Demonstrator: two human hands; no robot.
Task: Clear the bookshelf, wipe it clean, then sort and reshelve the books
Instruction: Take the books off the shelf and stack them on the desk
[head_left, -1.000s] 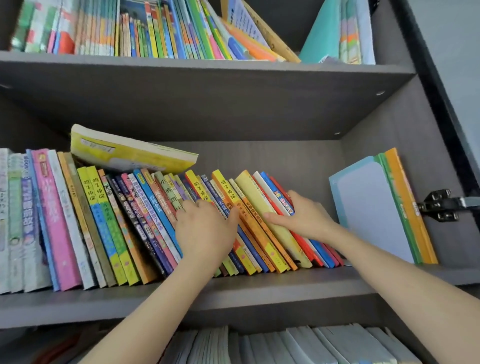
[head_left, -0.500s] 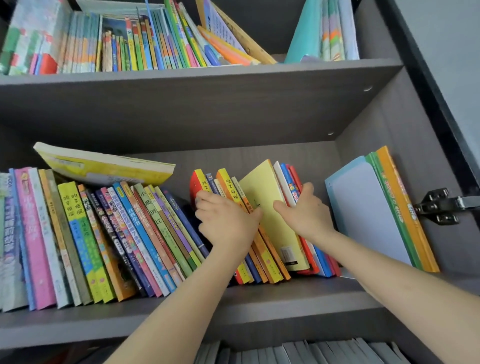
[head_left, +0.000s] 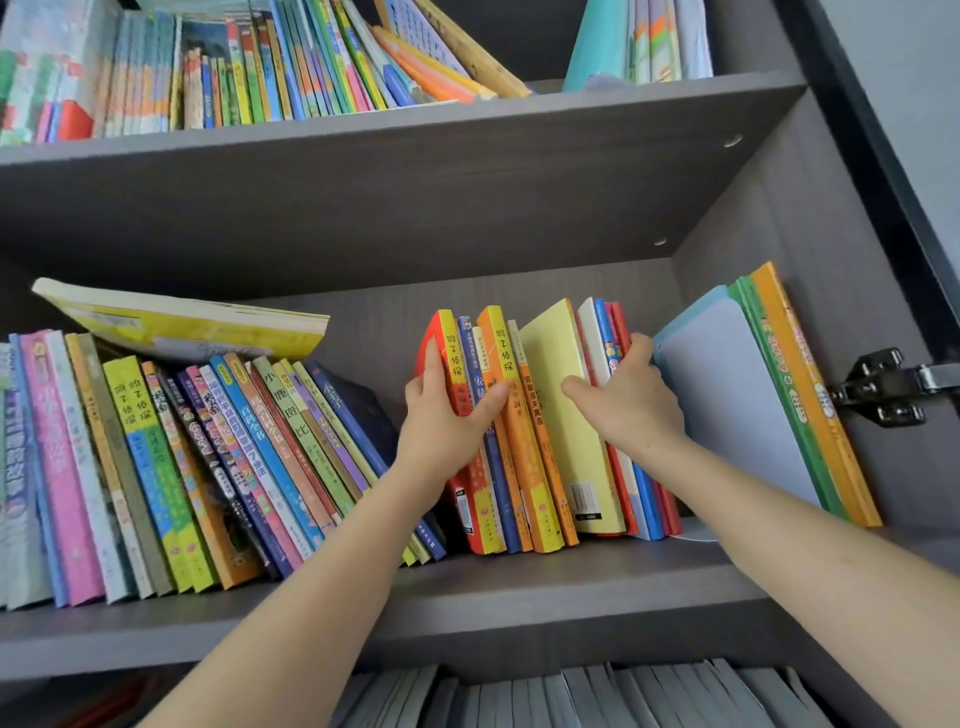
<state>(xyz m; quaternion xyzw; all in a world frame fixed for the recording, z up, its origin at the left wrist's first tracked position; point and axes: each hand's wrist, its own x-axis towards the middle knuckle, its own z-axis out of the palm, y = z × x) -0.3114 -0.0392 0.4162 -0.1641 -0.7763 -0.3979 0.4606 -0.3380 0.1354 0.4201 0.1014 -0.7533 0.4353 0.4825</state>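
Both hands are gripping a batch of books (head_left: 540, 431) standing mid-right on the middle shelf (head_left: 519, 582), left hand (head_left: 447, 415) clamping its left side, right hand (head_left: 631, 400) wrapping its right side.

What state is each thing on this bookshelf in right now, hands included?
Left hand: gripping the left side of the clump.
Right hand: gripping its right side.
Clump of books: upright, squeezed between both hands.
Left row of books: leaning.
Yellow book: lying flat on top of that row.
Blue folder: leaning right.
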